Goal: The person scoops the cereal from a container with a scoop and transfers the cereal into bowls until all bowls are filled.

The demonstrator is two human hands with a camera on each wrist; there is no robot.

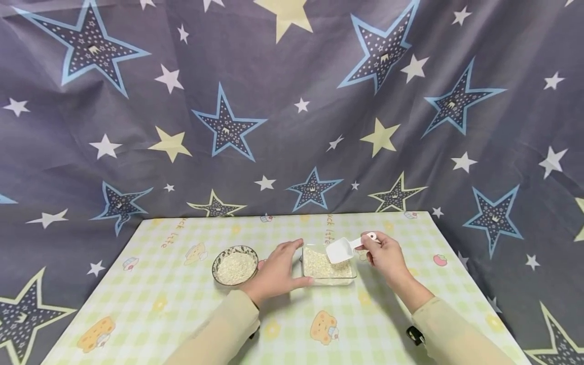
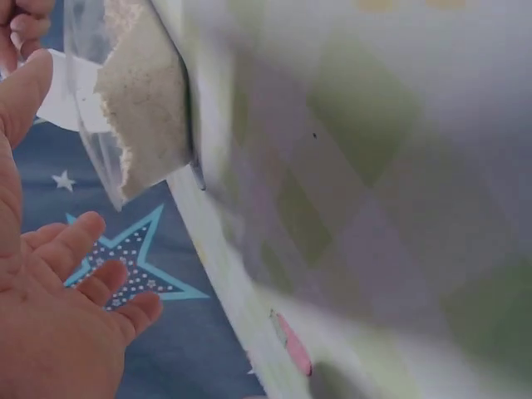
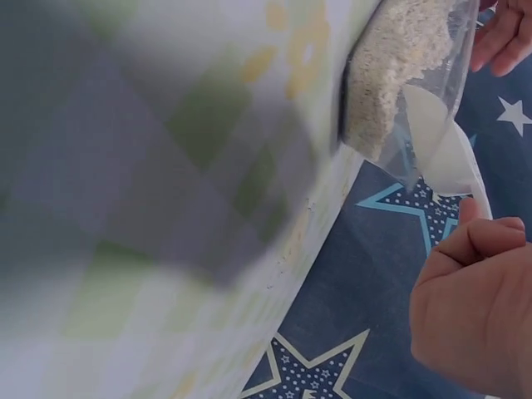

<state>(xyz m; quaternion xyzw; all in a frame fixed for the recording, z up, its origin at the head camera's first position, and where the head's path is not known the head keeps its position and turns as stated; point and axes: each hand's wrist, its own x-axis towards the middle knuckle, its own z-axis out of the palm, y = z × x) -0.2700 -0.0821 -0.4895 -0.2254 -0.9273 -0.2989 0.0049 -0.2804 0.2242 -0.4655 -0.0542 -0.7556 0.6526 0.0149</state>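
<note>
The left hand [image 1: 276, 271] rests with relaxed fingers against a clear box [image 1: 327, 266] of grain. The right hand [image 1: 387, 256] pinches a white scoop [image 1: 343, 249] over it. A bowl [image 1: 234, 264] sits nearby.

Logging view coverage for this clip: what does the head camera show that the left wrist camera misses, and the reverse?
Only the head view shows the round bowl of grain, the whole checked tablecloth, both sleeves, and the right hand holding the white scoop by its handle.

Only the left wrist view shows the left hand from the palm side, fingers relaxed.

Both show the clear container of grain, the scoop at it, and the star-print cloth.
</note>
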